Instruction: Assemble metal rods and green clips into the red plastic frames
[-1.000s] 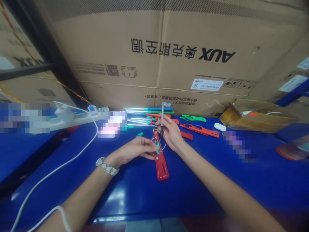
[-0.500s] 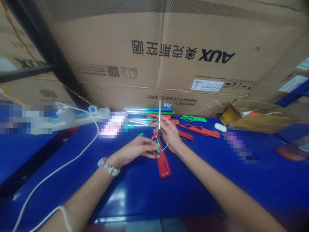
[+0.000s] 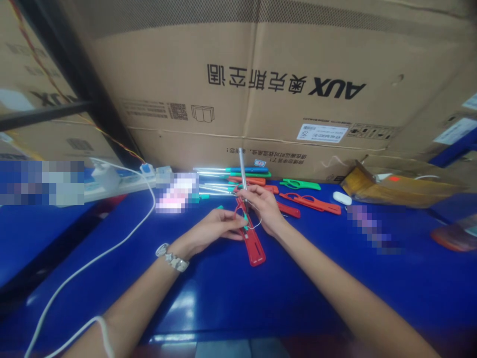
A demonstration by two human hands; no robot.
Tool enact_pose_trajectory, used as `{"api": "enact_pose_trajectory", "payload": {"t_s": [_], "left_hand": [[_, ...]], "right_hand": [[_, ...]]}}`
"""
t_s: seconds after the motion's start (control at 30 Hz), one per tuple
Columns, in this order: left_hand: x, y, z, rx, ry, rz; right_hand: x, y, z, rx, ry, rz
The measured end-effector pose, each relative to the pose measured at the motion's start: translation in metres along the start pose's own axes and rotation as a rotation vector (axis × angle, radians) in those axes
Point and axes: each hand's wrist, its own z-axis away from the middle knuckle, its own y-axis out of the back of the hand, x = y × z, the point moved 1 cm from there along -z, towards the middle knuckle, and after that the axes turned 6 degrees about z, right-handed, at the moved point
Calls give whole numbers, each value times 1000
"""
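Observation:
In the head view my left hand (image 3: 219,226) is closed on a red plastic handle shell (image 3: 255,251), which looks like half of a long-nosed lighter's handle. At its fingertips sits a small green piece (image 3: 246,222) in the shell. My right hand (image 3: 264,206) pinches a slim silver metal tube (image 3: 242,166) that points up and tilts slightly left, its lower end at the shell. A thin white wire (image 3: 257,225) loops out beside the right hand. The fingers hide part of where tube and shell meet.
Behind my hands lie red shells (image 3: 311,202), a green shell (image 3: 301,184) and several metal-tubed lighters (image 3: 216,170) on the blue table (image 3: 223,298). A large cardboard box (image 3: 156,59) stands behind. A white cable (image 3: 93,256) runs along the left, a white case (image 3: 342,198) at right.
The metal tube has gone from upright to tilted left, its top slightly lower. The red shell's near end has shifted up a little. Both hands keep their grips.

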Motion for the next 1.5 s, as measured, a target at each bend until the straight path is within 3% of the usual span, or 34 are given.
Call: {"api": "enact_pose_trajectory", "payload": {"t_s": [0.2, 0.53, 0.93, 1.2, 1.5], "left_hand": [[-2, 0, -2, 24, -4, 26], [-11, -2, -10, 215, -93, 204], [-11, -5, -11, 332, -236, 312], [-11, -1, -12, 336, -289, 338], [-8, 0, -11, 302, -222, 240]], "right_hand": [[-6, 2, -8, -29, -16, 102], [3, -4, -13, -58, 83, 253], [2, -5, -15, -231, 130, 339], [-2, -7, -2, -147, 339, 598], [9, -3, 2, -76, 405, 663]]}}
